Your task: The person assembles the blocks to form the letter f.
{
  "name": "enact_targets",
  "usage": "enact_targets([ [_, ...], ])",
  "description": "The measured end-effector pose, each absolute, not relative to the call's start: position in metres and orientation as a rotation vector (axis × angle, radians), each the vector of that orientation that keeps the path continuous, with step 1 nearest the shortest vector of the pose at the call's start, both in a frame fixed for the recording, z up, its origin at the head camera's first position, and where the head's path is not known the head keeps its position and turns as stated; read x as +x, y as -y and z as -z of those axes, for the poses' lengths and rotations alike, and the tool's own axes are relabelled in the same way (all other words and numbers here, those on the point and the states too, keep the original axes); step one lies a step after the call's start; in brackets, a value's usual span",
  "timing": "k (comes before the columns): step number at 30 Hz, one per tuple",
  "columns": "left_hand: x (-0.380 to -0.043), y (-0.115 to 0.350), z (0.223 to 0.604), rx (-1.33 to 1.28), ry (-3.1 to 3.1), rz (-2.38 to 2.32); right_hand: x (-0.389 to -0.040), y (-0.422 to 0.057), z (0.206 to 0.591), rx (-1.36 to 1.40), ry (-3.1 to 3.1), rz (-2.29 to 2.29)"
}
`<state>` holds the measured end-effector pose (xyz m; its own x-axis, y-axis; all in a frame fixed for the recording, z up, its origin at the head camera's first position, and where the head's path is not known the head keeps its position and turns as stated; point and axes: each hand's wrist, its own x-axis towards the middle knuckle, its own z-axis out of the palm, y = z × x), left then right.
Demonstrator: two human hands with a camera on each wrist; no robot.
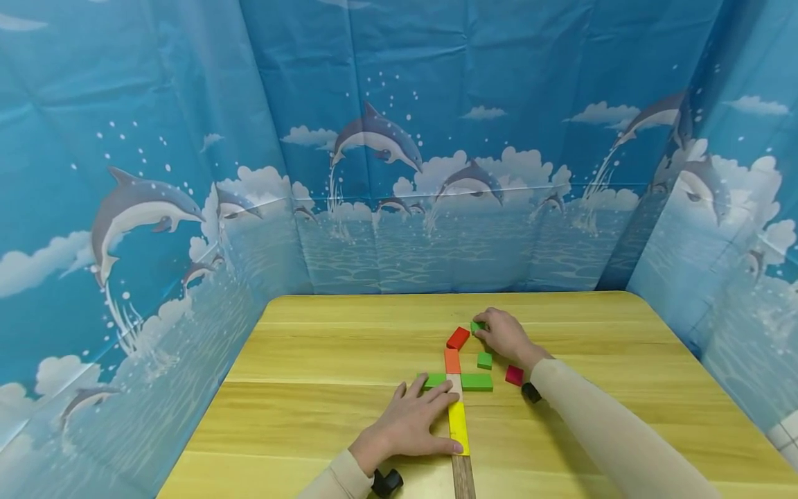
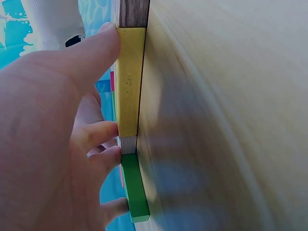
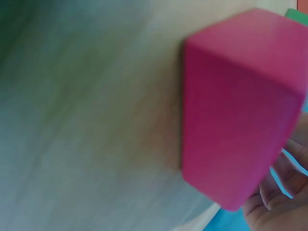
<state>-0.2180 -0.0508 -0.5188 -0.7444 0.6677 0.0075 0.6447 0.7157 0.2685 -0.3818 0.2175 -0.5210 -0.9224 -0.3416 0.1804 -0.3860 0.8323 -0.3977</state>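
My left hand (image 1: 408, 421) lies spread over a line of flat blocks. Its thumb touches the near end of the yellow block (image 1: 458, 428), while fingertips rest on the whitish block (image 1: 454, 382) and the left green block (image 2: 135, 187). Farther out, my right hand (image 1: 510, 338) pinches a small green block (image 1: 476, 326) between thumb and fingers, just right of a slanted red block (image 1: 458, 338). An orange block (image 1: 451, 360) joins the red one to the whitish one. A second green bar (image 1: 476, 382) extends right from the whitish block.
A loose small green block (image 1: 484, 360) lies between the line and my right forearm. Near that wrist sits a crimson block (image 1: 514, 375), large in the right wrist view. A brown wood-grained block (image 1: 463, 477) continues the line toward me. Dolphin-printed curtains (image 1: 449, 138) surround the table (image 1: 299, 416).
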Motion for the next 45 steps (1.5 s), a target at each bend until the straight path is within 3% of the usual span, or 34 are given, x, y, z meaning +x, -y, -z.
enact_targets([
  [45,-0.217,0.051,0.516,1.066,-2.812,-0.399,-0.370,-0.213,0.511,0.528,2.911,-0.738],
])
